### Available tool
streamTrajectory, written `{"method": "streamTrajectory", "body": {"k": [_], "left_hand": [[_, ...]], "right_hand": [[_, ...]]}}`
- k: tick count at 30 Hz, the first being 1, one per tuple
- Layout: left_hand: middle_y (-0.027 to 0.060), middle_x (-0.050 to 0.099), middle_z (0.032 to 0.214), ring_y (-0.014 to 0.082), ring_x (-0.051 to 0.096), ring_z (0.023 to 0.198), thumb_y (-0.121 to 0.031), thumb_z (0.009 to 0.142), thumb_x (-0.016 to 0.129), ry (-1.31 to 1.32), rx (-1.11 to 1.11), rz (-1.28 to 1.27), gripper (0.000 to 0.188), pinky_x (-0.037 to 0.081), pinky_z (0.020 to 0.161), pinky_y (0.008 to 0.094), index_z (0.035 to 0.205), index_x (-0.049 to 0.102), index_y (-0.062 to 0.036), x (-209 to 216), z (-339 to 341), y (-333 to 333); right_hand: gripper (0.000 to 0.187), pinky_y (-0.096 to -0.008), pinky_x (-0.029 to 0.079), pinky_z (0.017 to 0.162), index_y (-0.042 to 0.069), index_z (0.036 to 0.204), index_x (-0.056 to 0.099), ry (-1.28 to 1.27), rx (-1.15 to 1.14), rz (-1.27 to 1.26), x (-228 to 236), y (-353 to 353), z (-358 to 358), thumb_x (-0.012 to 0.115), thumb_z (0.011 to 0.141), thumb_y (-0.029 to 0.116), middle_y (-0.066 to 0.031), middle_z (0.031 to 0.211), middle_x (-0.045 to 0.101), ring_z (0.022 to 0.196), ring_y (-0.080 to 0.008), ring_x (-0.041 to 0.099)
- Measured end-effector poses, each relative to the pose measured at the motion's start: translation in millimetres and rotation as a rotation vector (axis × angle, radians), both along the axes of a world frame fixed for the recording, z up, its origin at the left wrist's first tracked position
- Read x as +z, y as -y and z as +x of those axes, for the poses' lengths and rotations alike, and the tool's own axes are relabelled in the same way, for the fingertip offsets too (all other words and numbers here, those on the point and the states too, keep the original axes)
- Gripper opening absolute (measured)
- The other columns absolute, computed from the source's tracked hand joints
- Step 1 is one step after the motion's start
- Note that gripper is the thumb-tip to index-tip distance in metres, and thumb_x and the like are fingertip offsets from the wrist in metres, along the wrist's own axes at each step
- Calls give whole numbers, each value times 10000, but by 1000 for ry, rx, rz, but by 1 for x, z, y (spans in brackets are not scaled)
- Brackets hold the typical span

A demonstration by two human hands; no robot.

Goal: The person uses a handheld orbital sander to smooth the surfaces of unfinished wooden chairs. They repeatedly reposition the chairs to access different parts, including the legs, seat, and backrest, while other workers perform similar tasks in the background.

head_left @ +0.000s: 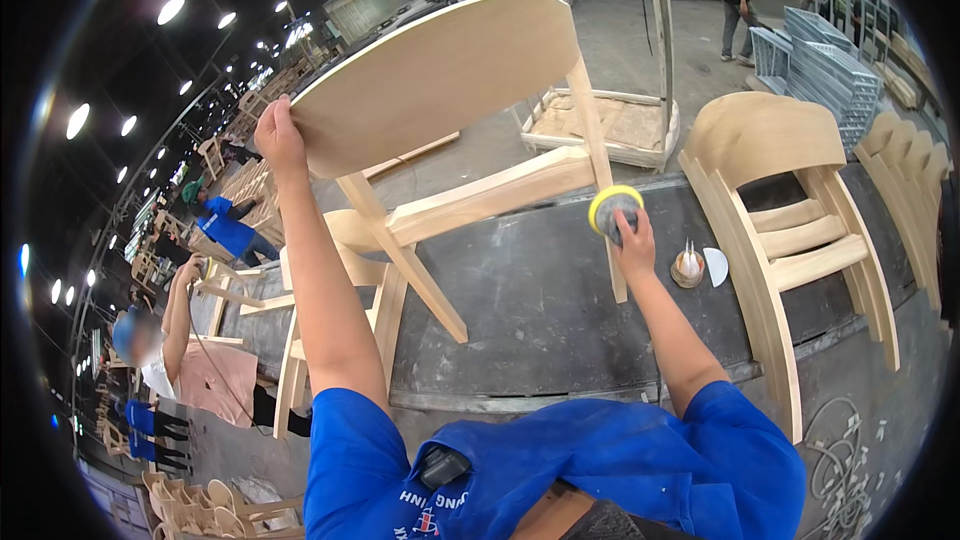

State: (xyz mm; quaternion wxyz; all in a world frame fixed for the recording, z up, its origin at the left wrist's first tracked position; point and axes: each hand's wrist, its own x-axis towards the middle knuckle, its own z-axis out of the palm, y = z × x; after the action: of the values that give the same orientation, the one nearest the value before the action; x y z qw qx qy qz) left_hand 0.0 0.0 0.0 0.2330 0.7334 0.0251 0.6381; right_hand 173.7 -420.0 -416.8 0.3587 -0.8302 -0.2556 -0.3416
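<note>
From where I stand, the pale wooden chair frame (492, 194) is up on the dark bench (520, 350), across the middle and upper centre of the frame. Its broad curved backrest (440, 80) has its long axis slanting from centre left up toward the upper right, and the rail below climbs the same way, more gently. The legs point down toward the worker, the left one slanting rightward, the right one nearly upright. The left hand (282, 140) grips the backrest's left end. Right of centre, the right hand (634, 248) is closed around a round grey sander (614, 208), its yellow-edged pad seemingly touching the right leg. Another chair frame (765, 140) stands at the right.
</note>
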Motion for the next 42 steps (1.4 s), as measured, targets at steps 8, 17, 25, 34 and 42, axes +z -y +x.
{"method": "streamTrajectory", "body": {"k": [8,17,25,34,42], "left_hand": [[127,690,814,218,629,759,-235,896,609,166,157,127,266,476,744,334,895,709,11,-2,-10,20],[134,581,642,232,571,640,-269,851,602,74,222,188,330,386,589,350,668,610,6,9,-60,90],[73,642,849,238,611,841,-659,733,630,-258,482,628,592,400,810,407,897,636,-90,8,10,269],[13,639,915,208,559,955,-470,680,763,-149,499,576,437,361,894,391,932,644,-135,3,44,266],[47,656,890,244,589,905,-497,641,784,-34,443,609,498,409,829,407,935,676,-110,6,25,251]], "right_hand": [[763,-413,474,921,201,1337,474,-333,129,-140,-73,73,-54,763,652,27,-185,1331,425,1136,-380,527],[802,-439,489,911,178,1333,444,-790,-90,-346,-107,210,-102,799,629,30,-160,1303,420,1099,-388,560],[825,-455,490,920,182,1351,425,-859,-211,-472,-123,240,-94,798,634,14,-180,1311,392,1087,-404,570],[843,-442,483,936,177,1398,381,-826,-197,-422,-137,249,-91,769,670,2,-228,1391,318,1099,-419,562],[845,-454,461,963,178,1406,370,-799,-137,-359,-140,251,-85,765,676,16,-222,1400,310,1143,-432,526]]}}
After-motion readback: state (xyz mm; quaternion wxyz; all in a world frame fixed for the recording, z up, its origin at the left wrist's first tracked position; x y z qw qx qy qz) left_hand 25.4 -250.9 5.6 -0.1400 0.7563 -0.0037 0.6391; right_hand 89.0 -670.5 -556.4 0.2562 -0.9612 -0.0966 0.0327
